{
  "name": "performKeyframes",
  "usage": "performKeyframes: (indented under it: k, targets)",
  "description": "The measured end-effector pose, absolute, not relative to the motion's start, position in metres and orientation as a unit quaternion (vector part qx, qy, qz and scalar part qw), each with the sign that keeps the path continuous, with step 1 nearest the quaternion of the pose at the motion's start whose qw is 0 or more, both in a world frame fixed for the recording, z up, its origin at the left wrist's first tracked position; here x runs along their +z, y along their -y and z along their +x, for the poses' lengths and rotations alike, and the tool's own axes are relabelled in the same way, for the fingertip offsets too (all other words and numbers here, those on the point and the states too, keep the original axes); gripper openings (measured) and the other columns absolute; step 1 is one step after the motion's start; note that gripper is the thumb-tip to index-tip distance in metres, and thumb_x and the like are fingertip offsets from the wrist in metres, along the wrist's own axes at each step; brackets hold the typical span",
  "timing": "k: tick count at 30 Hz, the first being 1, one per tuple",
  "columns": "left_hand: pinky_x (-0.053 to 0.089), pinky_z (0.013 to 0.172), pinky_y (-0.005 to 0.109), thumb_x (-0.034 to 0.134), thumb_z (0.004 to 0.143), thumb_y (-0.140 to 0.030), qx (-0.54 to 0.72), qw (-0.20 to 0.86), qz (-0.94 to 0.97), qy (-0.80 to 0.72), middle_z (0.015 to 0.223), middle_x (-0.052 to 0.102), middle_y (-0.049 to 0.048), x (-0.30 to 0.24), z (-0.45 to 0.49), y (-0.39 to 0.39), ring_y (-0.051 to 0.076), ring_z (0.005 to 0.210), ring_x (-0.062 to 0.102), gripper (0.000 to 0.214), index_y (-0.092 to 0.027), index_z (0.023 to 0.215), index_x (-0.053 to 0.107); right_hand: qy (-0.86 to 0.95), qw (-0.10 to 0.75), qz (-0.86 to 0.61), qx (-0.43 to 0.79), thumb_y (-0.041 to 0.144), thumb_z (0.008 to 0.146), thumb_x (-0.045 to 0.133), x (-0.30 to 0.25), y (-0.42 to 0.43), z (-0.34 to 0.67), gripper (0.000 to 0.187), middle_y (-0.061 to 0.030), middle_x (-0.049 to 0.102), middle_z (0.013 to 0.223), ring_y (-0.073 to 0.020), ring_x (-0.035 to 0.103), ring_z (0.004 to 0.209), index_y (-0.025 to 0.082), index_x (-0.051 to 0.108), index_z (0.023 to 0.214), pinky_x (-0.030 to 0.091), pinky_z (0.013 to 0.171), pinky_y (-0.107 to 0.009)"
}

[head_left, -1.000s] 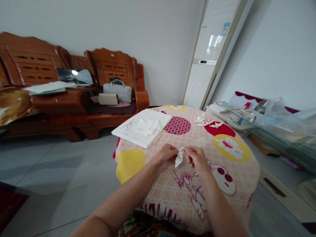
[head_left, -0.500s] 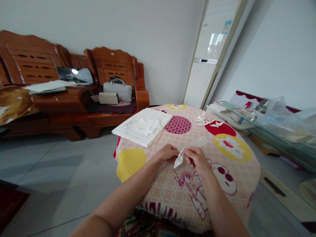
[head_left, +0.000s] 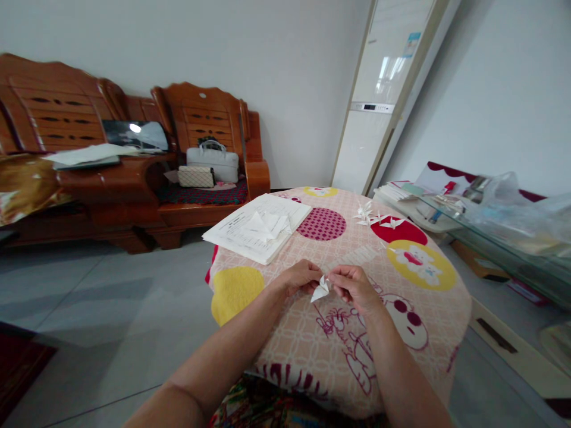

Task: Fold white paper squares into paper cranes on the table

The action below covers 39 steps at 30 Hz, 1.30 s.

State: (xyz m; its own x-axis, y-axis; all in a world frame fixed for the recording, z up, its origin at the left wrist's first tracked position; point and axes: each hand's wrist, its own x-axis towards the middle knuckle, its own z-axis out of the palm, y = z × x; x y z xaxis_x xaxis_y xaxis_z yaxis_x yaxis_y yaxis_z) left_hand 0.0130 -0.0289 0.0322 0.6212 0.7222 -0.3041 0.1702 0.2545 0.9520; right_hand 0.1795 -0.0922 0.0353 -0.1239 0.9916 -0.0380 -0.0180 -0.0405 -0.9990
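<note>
Pinching folded paper (head_left: 319, 291) — white, angular, pointed.

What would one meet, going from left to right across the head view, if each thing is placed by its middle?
Golden-brown cloth, grey handbag, paper stack, left hand, folded white paper, right hand, group of small folded papers, clear plastic bag.

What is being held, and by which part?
Folded paper, by its upper end, in the left fingers and right fingers; exact contact is hidden.
</note>
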Motion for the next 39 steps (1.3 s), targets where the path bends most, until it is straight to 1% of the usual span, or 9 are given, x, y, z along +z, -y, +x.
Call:
performKeyframes:
  k: [9, 13, 23, 27, 30, 32, 35, 37, 39]
  targets:
    - [0.031, 0.041, 0.018, 0.063, 0.061, -0.025, 0.197, 0.695, 0.568, -0.395, 0.046, 0.050, -0.0042, 0.0316, 0.0143, 0.0288, 0.006, 0.041, 0.043, 0.015, -0.012, 0.058, 0.058, 0.510, 0.466, -0.494, 0.528, 0.038, 0.068, 0.074, 0.0313, 0.0894, 0.1799, 0.023, 0.0073, 0.048, 0.041, -0.0041, 0.033, 0.034, 0.016, 0.068, 0.071, 0.023, 0.032, -0.016]
    - [0.030, 0.041, 0.017, 0.064, 0.062, -0.026, 0.194, 0.699, 0.565, -0.392, 0.046, 0.049, -0.0049, 0.0308, 0.0142, 0.0284, 0.005, 0.040, 0.042, 0.016, -0.013, 0.057, 0.057, 0.515, 0.470, -0.492, 0.521, 0.036, 0.066, 0.075, 0.0318, 0.0889, 0.1790, 0.022, 0.0066, 0.050, 0.041, -0.0046, 0.034, 0.034, 0.015, 0.070, 0.072, 0.024, 0.033, -0.017]
    - [0.031, 0.041, 0.018, 0.066, 0.060, -0.027, 0.189, 0.705, 0.560, -0.391, 0.049, 0.053, -0.0030, 0.0292, 0.0156, 0.0268, 0.006, 0.042, 0.046, 0.017, -0.012, 0.058, 0.059, 0.526, 0.486, -0.489, 0.499, 0.032, 0.065, 0.074, 0.0336, 0.0885, 0.1782, 0.017, 0.0060, 0.049, 0.041, -0.0057, 0.035, 0.037, 0.015, 0.071, 0.067, 0.022, 0.037, -0.019]
    - [0.029, 0.040, 0.017, 0.064, 0.060, -0.025, 0.195, 0.707, 0.557, -0.391, 0.046, 0.051, -0.0037, 0.0298, 0.0153, 0.0274, 0.005, 0.040, 0.042, 0.015, -0.012, 0.055, 0.057, 0.546, 0.513, -0.469, 0.468, 0.030, 0.067, 0.072, 0.0374, 0.0900, 0.1730, 0.016, 0.0052, 0.049, 0.043, -0.0058, 0.036, 0.040, 0.015, 0.072, 0.066, 0.025, 0.041, -0.020]
    - [0.029, 0.040, 0.017, 0.064, 0.059, -0.023, 0.201, 0.712, 0.553, -0.384, 0.045, 0.051, -0.0035, 0.0308, 0.0148, 0.0279, 0.005, 0.039, 0.042, 0.015, -0.013, 0.054, 0.055, 0.547, 0.514, -0.467, 0.468, 0.032, 0.066, 0.073, 0.0391, 0.0914, 0.1712, 0.017, 0.0052, 0.048, 0.042, -0.0059, 0.036, 0.040, 0.014, 0.071, 0.065, 0.025, 0.040, -0.020]
    - [0.031, 0.041, 0.017, 0.064, 0.059, -0.023, 0.209, 0.716, 0.549, -0.378, 0.047, 0.053, -0.0024, 0.0314, 0.0150, 0.0281, 0.006, 0.039, 0.044, 0.013, -0.013, 0.055, 0.056, 0.530, 0.517, -0.469, 0.481, 0.035, 0.068, 0.074, 0.0387, 0.0916, 0.1722, 0.021, 0.0053, 0.049, 0.043, -0.0053, 0.034, 0.038, 0.014, 0.070, 0.068, 0.021, 0.038, -0.020]
    - [0.036, 0.043, 0.018, 0.064, 0.060, -0.025, 0.235, 0.715, 0.543, -0.373, 0.053, 0.058, 0.0003, 0.0310, 0.0161, 0.0279, 0.007, 0.043, 0.050, 0.014, -0.012, 0.059, 0.059, 0.485, 0.559, -0.470, 0.481, 0.043, 0.076, 0.068, 0.0358, 0.0903, 0.1755, 0.028, 0.0058, 0.050, 0.045, -0.0044, 0.029, 0.034, 0.015, 0.069, 0.080, 0.016, 0.035, -0.019]
    - [0.039, 0.045, 0.018, 0.064, 0.062, -0.027, 0.271, 0.701, 0.541, -0.377, 0.055, 0.060, 0.0012, 0.0299, 0.0170, 0.0274, 0.008, 0.045, 0.052, 0.016, -0.011, 0.061, 0.060, 0.468, 0.587, -0.474, 0.460, 0.045, 0.079, 0.066, 0.0332, 0.0891, 0.1772, 0.030, 0.0060, 0.050, 0.046, -0.0044, 0.031, 0.034, 0.016, 0.068, 0.083, 0.016, 0.034, -0.019]
    - [0.043, 0.049, 0.019, 0.064, 0.065, -0.029, 0.307, 0.684, 0.539, -0.385, 0.058, 0.061, 0.0017, 0.0286, 0.0177, 0.0268, 0.009, 0.048, 0.055, 0.018, -0.011, 0.064, 0.060, 0.468, 0.595, -0.484, 0.439, 0.045, 0.079, 0.066, 0.0308, 0.0880, 0.1776, 0.029, 0.0060, 0.050, 0.047, -0.0045, 0.032, 0.035, 0.016, 0.067, 0.080, 0.019, 0.034, -0.018]
